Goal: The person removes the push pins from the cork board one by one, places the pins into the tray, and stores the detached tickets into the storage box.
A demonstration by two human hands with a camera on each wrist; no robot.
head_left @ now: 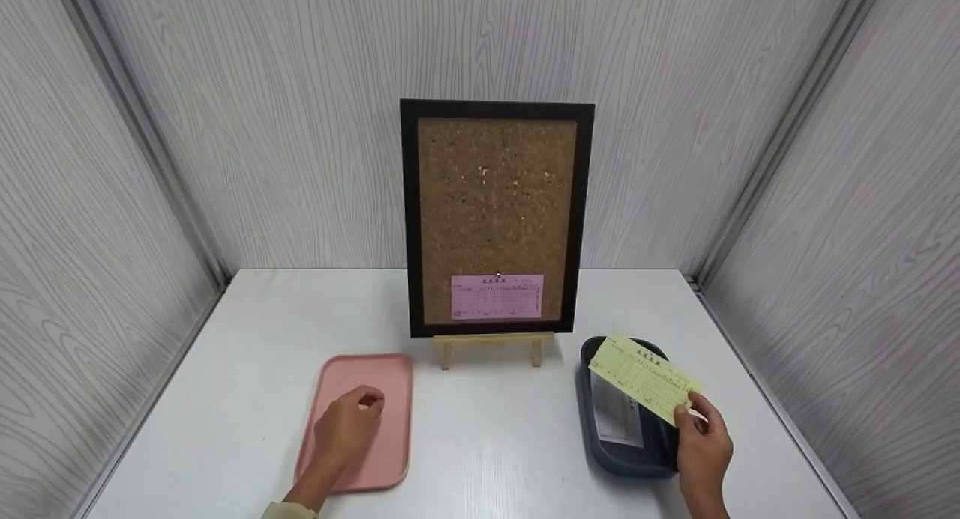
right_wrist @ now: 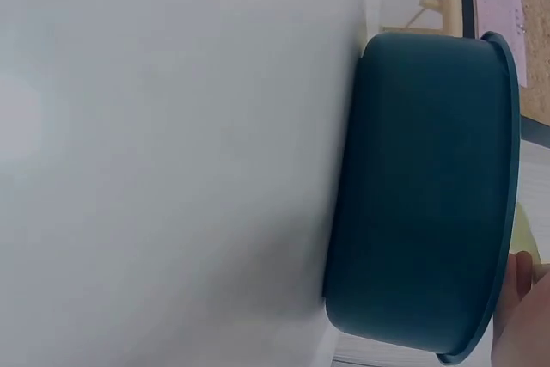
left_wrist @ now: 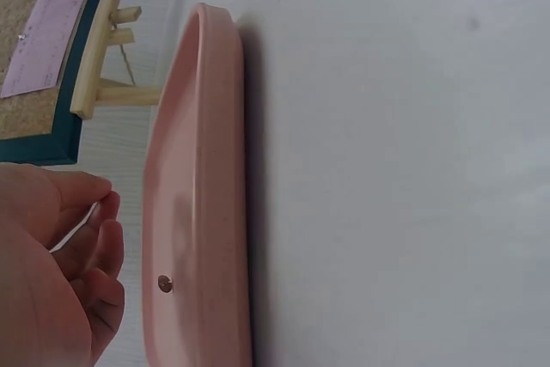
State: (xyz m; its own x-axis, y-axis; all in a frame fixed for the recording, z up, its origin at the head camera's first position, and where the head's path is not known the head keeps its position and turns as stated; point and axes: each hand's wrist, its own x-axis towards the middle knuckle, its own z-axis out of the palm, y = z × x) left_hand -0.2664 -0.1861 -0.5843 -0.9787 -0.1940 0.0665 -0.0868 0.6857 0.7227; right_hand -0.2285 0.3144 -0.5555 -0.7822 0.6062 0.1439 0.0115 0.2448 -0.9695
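Observation:
My right hand (head_left: 705, 448) pinches one corner of a yellow printed form slip (head_left: 646, 376) between thumb and fingers. The slip is tilted above a dark blue bin (head_left: 634, 459), where a white printed slip (head_left: 616, 414) lies. In the right wrist view the bin's side (right_wrist: 421, 186) hides most of the yellow paper. Above the pink tray (head_left: 390, 459) is my left hand (head_left: 349, 429), fingers curled and the thumb and index tips meeting. No object shows between those tips. The left wrist view shows a small round coppery thumbtack (left_wrist: 165, 284) in the tray.
A black-framed corkboard (head_left: 495, 204) stands on a small wooden easel (head_left: 491, 339) at the table's back middle. A pink form slip (head_left: 496, 298) is pinned low on it by a tack (head_left: 498, 274). Pale wood-grain walls (head_left: 300, 129) enclose the white table (head_left: 487, 444) at the back and sides.

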